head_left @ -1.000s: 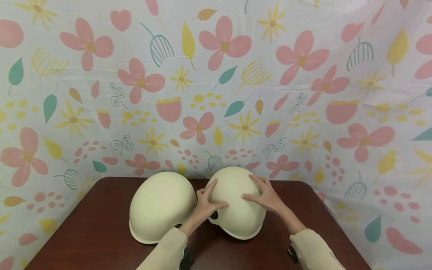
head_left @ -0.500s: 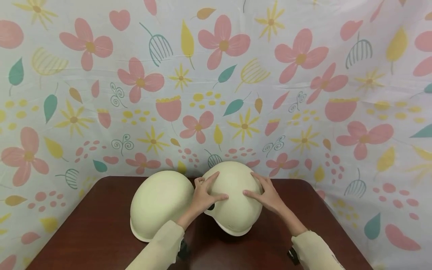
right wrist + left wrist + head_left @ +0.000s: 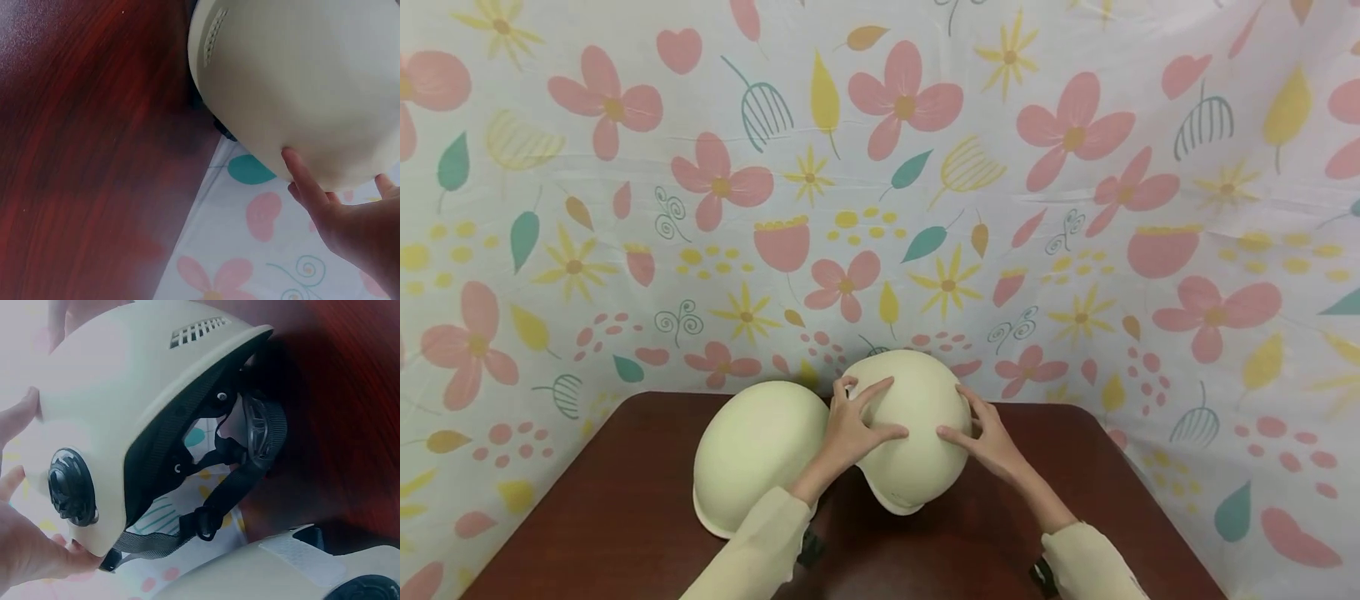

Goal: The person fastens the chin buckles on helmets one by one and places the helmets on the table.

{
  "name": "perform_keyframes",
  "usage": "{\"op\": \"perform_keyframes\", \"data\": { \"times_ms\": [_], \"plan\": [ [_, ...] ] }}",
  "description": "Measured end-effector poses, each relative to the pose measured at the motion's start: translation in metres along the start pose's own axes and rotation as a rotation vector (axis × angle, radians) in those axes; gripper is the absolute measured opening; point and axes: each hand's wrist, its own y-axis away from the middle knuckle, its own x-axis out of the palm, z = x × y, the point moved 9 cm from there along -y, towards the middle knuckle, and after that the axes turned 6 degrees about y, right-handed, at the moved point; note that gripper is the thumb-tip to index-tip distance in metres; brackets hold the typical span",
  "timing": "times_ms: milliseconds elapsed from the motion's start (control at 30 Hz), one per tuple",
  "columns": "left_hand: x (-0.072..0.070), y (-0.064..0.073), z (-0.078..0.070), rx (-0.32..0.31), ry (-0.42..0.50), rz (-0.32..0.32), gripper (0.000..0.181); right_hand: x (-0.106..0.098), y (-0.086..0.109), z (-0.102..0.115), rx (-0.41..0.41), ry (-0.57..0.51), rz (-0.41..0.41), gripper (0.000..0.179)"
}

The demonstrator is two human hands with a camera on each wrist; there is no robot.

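A cream safety helmet (image 3: 919, 417) is held between both hands, dome up and tilted. My left hand (image 3: 852, 429) grips its left side, thumb and forefinger spread over the shell. On the opposite side my right hand (image 3: 996, 442) holds the shell, thumb toward the front and fingers around the side. In the left wrist view a black round knob (image 3: 72, 487) shows on the helmet's side, with a vent grille (image 3: 200, 331) near the rim. A black chin strap (image 3: 234, 487) hangs below the dark inner harness. A second cream helmet (image 3: 756, 454) rests on the table to the left.
The dark red-brown table (image 3: 587, 508) has rounded far corners. Behind it hangs a white cloth (image 3: 880, 192) printed with pink, yellow and teal flowers and leaves. The second helmet sits close beside my left wrist.
The held helmet has risen and turned in both hands, its lower front rim moving up and to the left. The second helmet stays in place.
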Motion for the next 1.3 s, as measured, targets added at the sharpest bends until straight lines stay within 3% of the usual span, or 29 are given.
{"op": "perform_keyframes", "data": {
  "times_ms": [267, 633, 767, 933, 1300],
  "plan": [
    [-0.002, 0.001, 0.002, 0.03, 0.045, 0.005, 0.07, 0.0, -0.005, 0.0, 0.019, 0.039, 0.006, 0.087],
    [0.001, -0.001, -0.004, 0.071, 0.037, 0.044, 0.067, -0.007, -0.022, 0.033, -0.021, 0.156, 0.009, 0.087],
    [0.002, 0.001, -0.012, 0.146, 0.04, 0.056, 0.064, -0.004, -0.026, 0.04, -0.048, 0.192, 0.016, 0.087],
    [0.005, 0.003, -0.021, 0.248, 0.017, 0.042, 0.061, -0.001, -0.027, 0.035, -0.015, 0.201, 0.022, 0.089],
    [0.01, -0.001, -0.011, 0.09, 0.138, 0.099, 0.058, -0.012, -0.026, 0.027, -0.016, 0.153, -0.001, 0.087]
  ]
}}
